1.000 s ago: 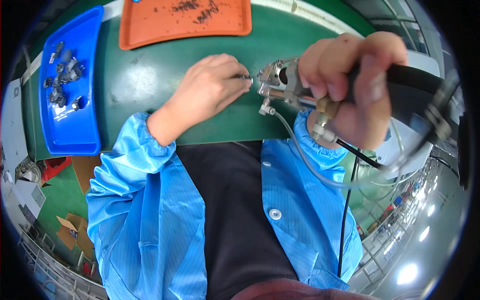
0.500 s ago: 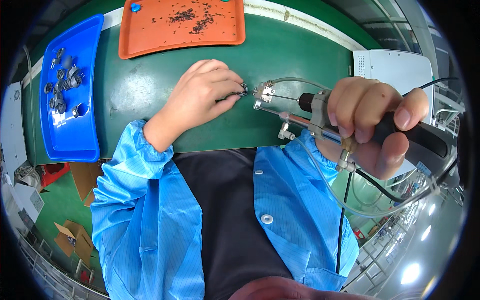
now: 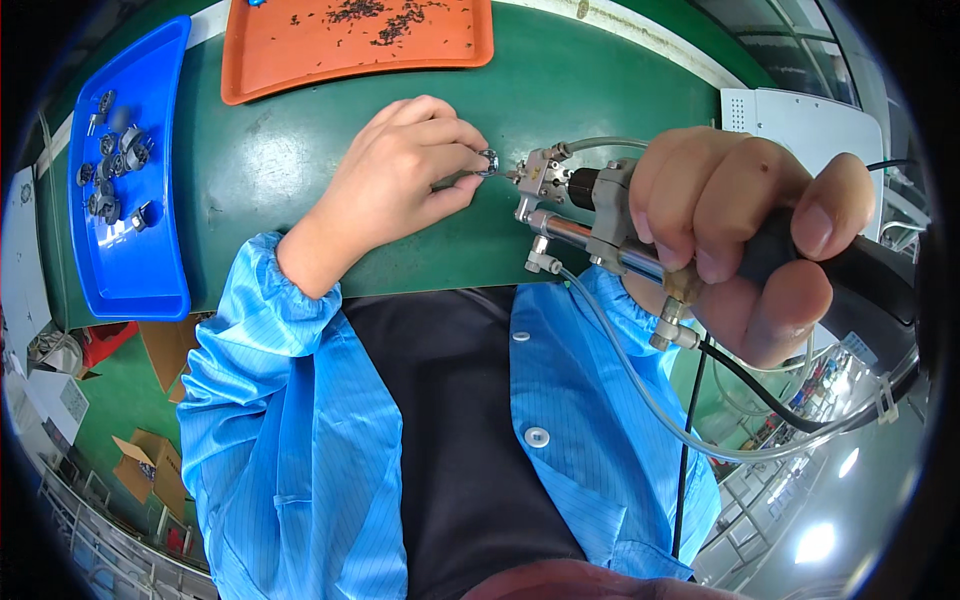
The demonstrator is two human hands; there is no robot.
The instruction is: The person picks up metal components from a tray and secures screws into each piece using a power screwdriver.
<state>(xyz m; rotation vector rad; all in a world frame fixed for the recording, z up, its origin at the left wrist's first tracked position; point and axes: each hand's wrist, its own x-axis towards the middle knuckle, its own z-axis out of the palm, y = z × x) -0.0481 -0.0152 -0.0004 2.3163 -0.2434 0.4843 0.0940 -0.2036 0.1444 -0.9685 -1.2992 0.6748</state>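
Observation:
My left hand (image 3: 400, 180) rests on the green table (image 3: 560, 90) and pinches a small metal ring-shaped part (image 3: 487, 160) between thumb and fingertips. My right hand (image 3: 740, 240) grips the black handle of a pneumatic screwdriver tool (image 3: 575, 205) with a metal head, clear hoses and a black cable hanging from it. The tool's tip points left and nearly touches the small part. Both forearms wear blue sleeves.
A blue tray (image 3: 150, 270) with several dark metal parts lies at the left of the table. An orange tray (image 3: 300, 70) with small dark screws sits at the far edge. A white box (image 3: 800, 120) stands at the right. Cardboard boxes lie on the floor at lower left.
My right hand has lowered and swung the tool so its tip points left at the part. My left hand stayed in place holding the part.

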